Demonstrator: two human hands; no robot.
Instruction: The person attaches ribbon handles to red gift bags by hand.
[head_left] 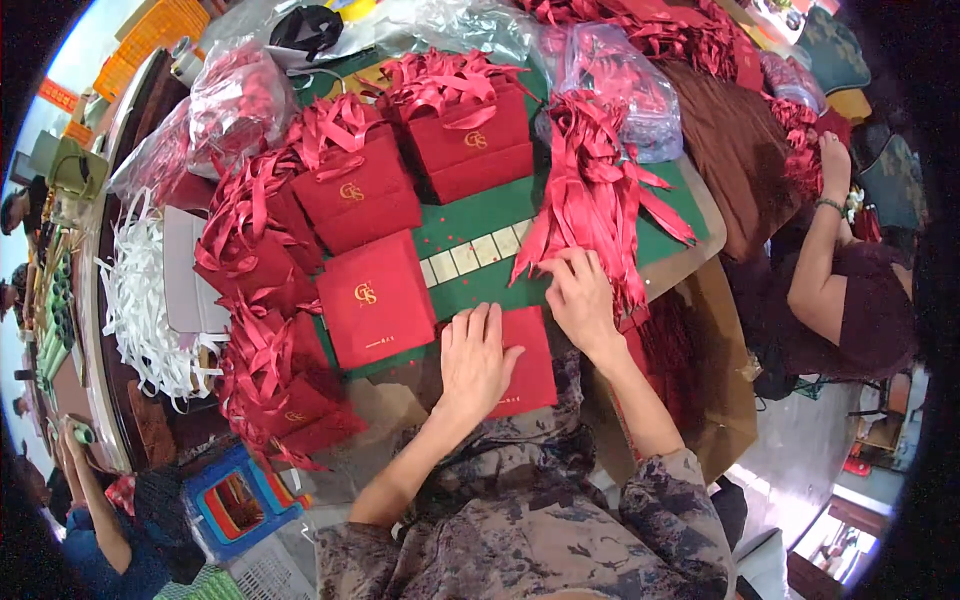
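Note:
A flat red paper bag (527,362) lies at the table's front edge, close to my body. My left hand (474,358) rests on its left side, fingers stretched out flat and thumb apart, pressing on it and hiding part of it. To the right, my right hand (580,298) has its fingers bent together at the lower end of a big bundle of red ribbons (590,190). A ribbon seems pinched between thumb and fingertips, though the fingers partly cover it. Left of my left hand lies a stack of flat red bags (377,300) with a gold emblem.
Upright red bags with ribbon handles (470,145) line the table's far and left sides. A row of pale tiles (468,257) crosses the green tabletop (460,215). White strips (150,300) are heaped at left. Clear plastic sacks (240,110) stand behind. A co-worker's arm (815,250) shows at right.

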